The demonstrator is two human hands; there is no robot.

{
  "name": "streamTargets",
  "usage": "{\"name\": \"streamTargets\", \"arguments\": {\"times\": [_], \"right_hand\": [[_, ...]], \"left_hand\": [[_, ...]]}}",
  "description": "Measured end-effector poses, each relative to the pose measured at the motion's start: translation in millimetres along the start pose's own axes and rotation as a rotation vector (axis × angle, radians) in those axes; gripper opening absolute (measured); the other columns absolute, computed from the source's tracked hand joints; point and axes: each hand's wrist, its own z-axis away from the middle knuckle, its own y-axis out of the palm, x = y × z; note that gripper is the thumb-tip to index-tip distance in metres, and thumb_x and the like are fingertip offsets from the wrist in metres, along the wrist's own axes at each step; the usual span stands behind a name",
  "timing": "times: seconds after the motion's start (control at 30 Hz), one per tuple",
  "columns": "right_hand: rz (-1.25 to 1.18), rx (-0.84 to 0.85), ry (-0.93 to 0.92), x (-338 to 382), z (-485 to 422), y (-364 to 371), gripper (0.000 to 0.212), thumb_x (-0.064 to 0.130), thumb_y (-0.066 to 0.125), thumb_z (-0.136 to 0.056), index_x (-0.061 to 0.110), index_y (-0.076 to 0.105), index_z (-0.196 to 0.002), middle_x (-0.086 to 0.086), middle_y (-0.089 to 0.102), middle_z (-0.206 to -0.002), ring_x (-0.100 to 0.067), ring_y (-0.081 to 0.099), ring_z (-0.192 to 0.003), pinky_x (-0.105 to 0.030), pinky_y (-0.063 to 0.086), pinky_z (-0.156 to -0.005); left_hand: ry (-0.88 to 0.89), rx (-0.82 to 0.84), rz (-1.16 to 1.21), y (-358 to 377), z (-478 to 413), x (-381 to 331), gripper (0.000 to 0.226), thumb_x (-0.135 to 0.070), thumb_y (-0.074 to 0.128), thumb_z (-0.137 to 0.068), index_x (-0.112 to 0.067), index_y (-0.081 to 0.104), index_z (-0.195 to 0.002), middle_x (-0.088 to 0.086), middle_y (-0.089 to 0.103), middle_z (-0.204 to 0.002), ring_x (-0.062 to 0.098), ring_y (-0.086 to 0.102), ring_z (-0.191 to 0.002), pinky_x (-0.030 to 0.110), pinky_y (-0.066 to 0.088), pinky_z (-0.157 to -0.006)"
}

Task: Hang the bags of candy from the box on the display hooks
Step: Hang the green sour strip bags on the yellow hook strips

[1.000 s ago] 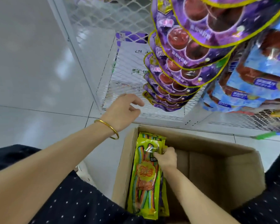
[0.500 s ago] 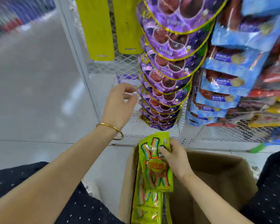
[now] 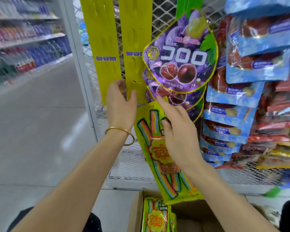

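My right hand (image 3: 180, 138) holds a yellow-green bag of rainbow candy strips (image 3: 149, 131) up against the wire display, thumb on its front and index finger stretched toward its top edge. The bag's top sits just under the lower end of a yellow hanging strip (image 3: 135, 47). That lower end is pinched by my left hand (image 3: 120, 102), which wears a gold bangle. More of the same bags (image 3: 155, 216) stand in the open cardboard box (image 3: 135, 213) at the bottom.
A second yellow strip (image 3: 104, 47) hangs to the left. Purple grape candy bags (image 3: 181, 52) hang right of the strips, blue bags (image 3: 233, 96) and red ones further right. A white wire mesh panel (image 3: 137, 163) backs them. A store aisle runs along the left.
My right hand has lifted one bag out of the box up to the yellow strip. My left hand rose and took hold of the strip's lower end. The view tilted upward.
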Motion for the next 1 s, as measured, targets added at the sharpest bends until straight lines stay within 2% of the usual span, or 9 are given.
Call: {"name": "streamTargets", "arguments": {"times": [0.1, 0.2, 0.27, 0.33, 0.47, 0.63, 0.73, 0.83, 1.0], "right_hand": [[0.031, 0.033, 0.004, 0, -15, 4, 0.072, -0.009, 0.047, -0.083, 0.030, 0.036, -0.142, -0.001, 0.043, -0.104, -0.034, 0.053, -0.083, -0.049, 0.049, -0.072], [0.070, 0.060, 0.048, -2, -23, 8, 0.071, -0.008, 0.044, -0.085, 0.028, 0.030, -0.144, -0.002, 0.041, -0.114, -0.036, 0.055, -0.091, -0.048, 0.047, -0.076], [0.096, 0.067, 0.072, -3, -25, 9, 0.070, -0.007, 0.043, -0.086, 0.026, 0.026, -0.146, -0.004, 0.040, -0.120, -0.037, 0.055, -0.095, -0.047, 0.047, -0.078], [0.126, 0.073, 0.078, -3, -26, 9, 0.071, -0.007, 0.043, -0.085, 0.026, 0.024, -0.146, -0.004, 0.039, -0.121, -0.038, 0.055, -0.094, -0.048, 0.048, -0.077], [0.150, 0.088, 0.089, -3, -25, 8, 0.073, -0.007, 0.042, -0.085, 0.029, 0.024, -0.146, -0.003, 0.039, -0.119, -0.039, 0.055, -0.092, -0.048, 0.048, -0.075], [-0.129, 0.010, -0.069, 4, -12, 0, 0.057, -0.008, 0.045, -0.083, 0.024, 0.051, -0.131, 0.004, 0.044, -0.099, -0.018, 0.048, -0.077, -0.042, 0.045, -0.069], [-0.218, -0.048, -0.135, 5, 0, -7, 0.053, -0.008, 0.046, -0.083, 0.024, 0.058, -0.123, 0.001, 0.049, -0.095, -0.011, 0.046, -0.075, -0.025, 0.042, -0.067], [-0.236, -0.098, -0.098, 0, 9, -14, 0.045, -0.003, 0.044, -0.084, 0.024, 0.065, -0.115, 0.006, 0.050, -0.093, -0.004, 0.048, -0.079, -0.018, 0.040, -0.068], [-0.160, -0.165, -0.031, 0, 22, -29, 0.039, 0.002, 0.045, -0.086, 0.022, 0.066, -0.113, 0.010, 0.044, -0.087, -0.002, 0.046, -0.076, -0.012, 0.035, -0.064]], "left_hand": [[0.002, -0.034, 0.040, 3, -10, -2, 0.030, -0.012, 0.062, -0.086, -0.009, 0.048, -0.112, -0.005, 0.051, -0.090, 0.007, 0.051, -0.079, 0.015, 0.043, -0.073], [0.018, 0.021, -0.007, 1, -17, 2, 0.014, -0.011, 0.062, -0.085, -0.017, 0.049, -0.088, -0.009, 0.042, -0.068, 0.004, 0.040, -0.059, 0.016, 0.034, -0.057], [0.057, 0.041, -0.105, -6, -20, 4, 0.032, -0.011, 0.061, -0.085, -0.019, 0.039, -0.064, -0.005, 0.031, -0.060, 0.009, 0.028, -0.055, 0.022, 0.023, -0.050], [0.049, 0.034, -0.152, -17, -22, 4, 0.044, -0.012, 0.059, -0.086, -0.020, 0.027, -0.058, -0.002, 0.025, -0.060, 0.011, 0.022, -0.055, 0.024, 0.020, -0.050], [-0.036, 0.014, -0.032, -41, -19, 6, 0.025, -0.019, 0.059, -0.085, -0.012, 0.046, -0.065, 0.006, 0.040, -0.067, 0.016, 0.037, -0.064, 0.031, 0.034, -0.061], [-0.149, 0.178, 0.160, -58, -8, -6, 0.012, -0.024, 0.059, -0.085, -0.013, 0.060, -0.079, 0.009, 0.055, -0.082, 0.020, 0.051, -0.076, 0.036, 0.044, -0.073], [-0.194, 0.227, 0.218, -63, -5, -11, 0.013, -0.016, 0.055, -0.091, -0.020, 0.066, -0.084, -0.001, 0.067, -0.082, 0.008, 0.061, -0.072, 0.019, 0.049, -0.066], [-0.269, 0.272, 0.285, -66, -4, -11, 0.013, -0.016, 0.055, -0.091, -0.019, 0.067, -0.092, -0.004, 0.070, -0.086, 0.006, 0.064, -0.073, 0.018, 0.050, -0.067], [-0.309, 0.288, 0.284, -64, -4, -11, 0.013, -0.016, 0.055, -0.091, -0.013, 0.066, -0.097, -0.004, 0.065, -0.077, -0.002, 0.049, -0.049, 0.014, 0.035, -0.048]]}}
